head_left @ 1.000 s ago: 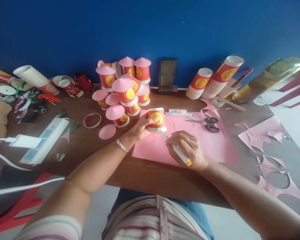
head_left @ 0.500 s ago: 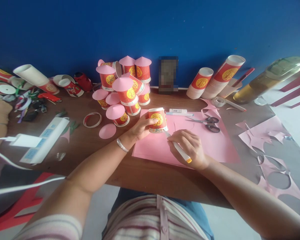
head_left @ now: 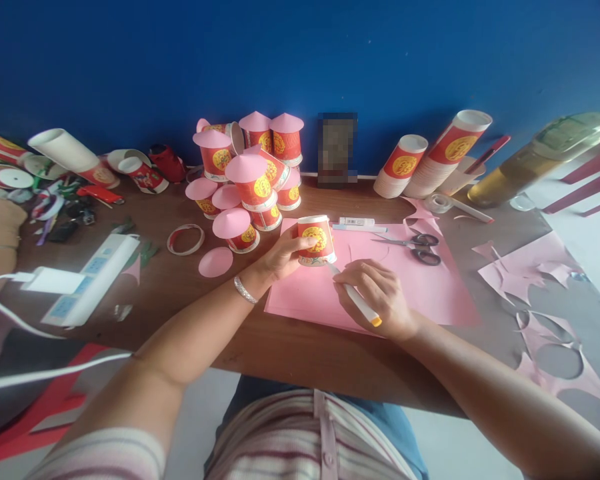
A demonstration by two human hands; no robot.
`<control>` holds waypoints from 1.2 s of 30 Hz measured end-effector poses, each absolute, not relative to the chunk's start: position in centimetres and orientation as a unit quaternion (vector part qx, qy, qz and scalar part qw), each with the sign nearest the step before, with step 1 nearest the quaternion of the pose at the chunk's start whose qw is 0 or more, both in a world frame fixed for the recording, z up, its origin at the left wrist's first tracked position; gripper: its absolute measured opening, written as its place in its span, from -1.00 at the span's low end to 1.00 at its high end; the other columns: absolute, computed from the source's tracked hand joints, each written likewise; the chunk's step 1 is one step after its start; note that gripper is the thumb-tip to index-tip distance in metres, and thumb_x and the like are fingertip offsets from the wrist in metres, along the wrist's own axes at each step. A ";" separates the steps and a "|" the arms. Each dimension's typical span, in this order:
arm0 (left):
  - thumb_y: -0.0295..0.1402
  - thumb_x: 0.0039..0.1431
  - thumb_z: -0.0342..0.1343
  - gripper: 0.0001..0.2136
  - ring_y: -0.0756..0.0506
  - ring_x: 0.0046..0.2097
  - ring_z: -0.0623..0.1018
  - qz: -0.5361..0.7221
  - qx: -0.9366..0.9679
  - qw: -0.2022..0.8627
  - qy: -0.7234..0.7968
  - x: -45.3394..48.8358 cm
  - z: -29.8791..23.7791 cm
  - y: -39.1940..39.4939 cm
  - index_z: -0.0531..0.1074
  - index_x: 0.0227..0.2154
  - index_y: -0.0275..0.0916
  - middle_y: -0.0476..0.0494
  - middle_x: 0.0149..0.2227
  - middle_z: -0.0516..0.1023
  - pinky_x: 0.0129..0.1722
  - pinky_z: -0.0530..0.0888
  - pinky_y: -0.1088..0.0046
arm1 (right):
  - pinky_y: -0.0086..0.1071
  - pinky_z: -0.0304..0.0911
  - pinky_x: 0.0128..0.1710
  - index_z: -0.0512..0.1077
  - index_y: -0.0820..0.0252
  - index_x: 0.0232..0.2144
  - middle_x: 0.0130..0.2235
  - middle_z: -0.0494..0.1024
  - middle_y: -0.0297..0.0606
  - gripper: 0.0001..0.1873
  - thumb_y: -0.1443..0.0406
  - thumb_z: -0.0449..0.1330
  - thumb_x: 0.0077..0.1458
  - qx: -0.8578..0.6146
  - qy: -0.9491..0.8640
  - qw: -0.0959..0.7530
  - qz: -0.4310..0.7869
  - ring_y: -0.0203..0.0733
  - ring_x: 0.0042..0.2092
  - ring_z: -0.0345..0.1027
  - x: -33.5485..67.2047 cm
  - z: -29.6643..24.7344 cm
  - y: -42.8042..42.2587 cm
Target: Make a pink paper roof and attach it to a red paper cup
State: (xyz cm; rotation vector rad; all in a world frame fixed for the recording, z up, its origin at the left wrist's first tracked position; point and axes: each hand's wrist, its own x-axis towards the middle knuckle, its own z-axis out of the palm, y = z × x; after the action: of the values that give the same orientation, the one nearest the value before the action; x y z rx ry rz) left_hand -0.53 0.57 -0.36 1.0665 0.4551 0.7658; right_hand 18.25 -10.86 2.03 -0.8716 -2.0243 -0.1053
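Observation:
My left hand (head_left: 284,253) is closed around a red paper cup (head_left: 316,252) with a yellow round emblem, its thumb lying across the front. The cup's narrower end faces up, and a patterned band runs along its wider lower edge. In my right hand (head_left: 373,297) is a white marker (head_left: 363,305) with a yellow-orange end. Its tip points at the cup's lower right edge; whether they touch I cannot tell. Beneath both hands lie pink paper sheets (head_left: 300,293). Scissors (head_left: 423,248) and a capped white marker (head_left: 356,221) rest on the paper.
Several red cups with pink cone tops (head_left: 247,177) are piled at the back left, near a tape roll (head_left: 185,229) and a pink disc (head_left: 215,262). A power strip (head_left: 91,280) lies left. Stacked paper cups (head_left: 443,157), a bottle (head_left: 535,160) and paper offcuts (head_left: 525,267) stand or lie right.
Almost nothing differs. My right hand and the marker in it have shifted very slightly, while the cup stays in place in my left hand.

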 end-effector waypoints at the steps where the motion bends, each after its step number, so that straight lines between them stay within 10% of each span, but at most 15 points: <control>1: -0.24 0.09 0.30 -0.61 -0.24 -0.03 0.61 0.353 0.491 0.768 0.211 -0.5 -0.4 0.6 0.50 -0.01 -0.23 -0.24 -0.10 0.64 -0.05 0.51 0.21 | -0.29 0.42 -0.36 0.39 0.13 -0.16 -0.40 0.54 -0.32 -0.78 0.49 0.19 0.19 -0.352 -0.819 0.451 -0.043 -0.21 -0.40 0.45 18.2 2.0 -10.9; 36: -0.27 0.09 0.30 -0.61 -0.23 -0.02 0.61 0.352 0.486 0.772 0.207 -0.5 -0.1 0.5 0.51 -0.02 -0.26 -0.24 -0.09 0.63 -0.02 0.51 0.21 | -0.29 0.44 -0.30 0.37 0.14 -0.21 -0.42 0.53 -0.34 -0.80 0.50 0.20 0.18 -0.357 -0.817 0.446 -0.078 -0.23 -0.40 0.44 18.3 2.1 -10.8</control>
State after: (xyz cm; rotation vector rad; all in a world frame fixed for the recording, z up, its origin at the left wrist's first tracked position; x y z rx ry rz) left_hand -0.46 0.51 -0.07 1.0539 0.4484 0.7638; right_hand 18.30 -10.80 2.13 -0.8853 -2.0226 -0.1939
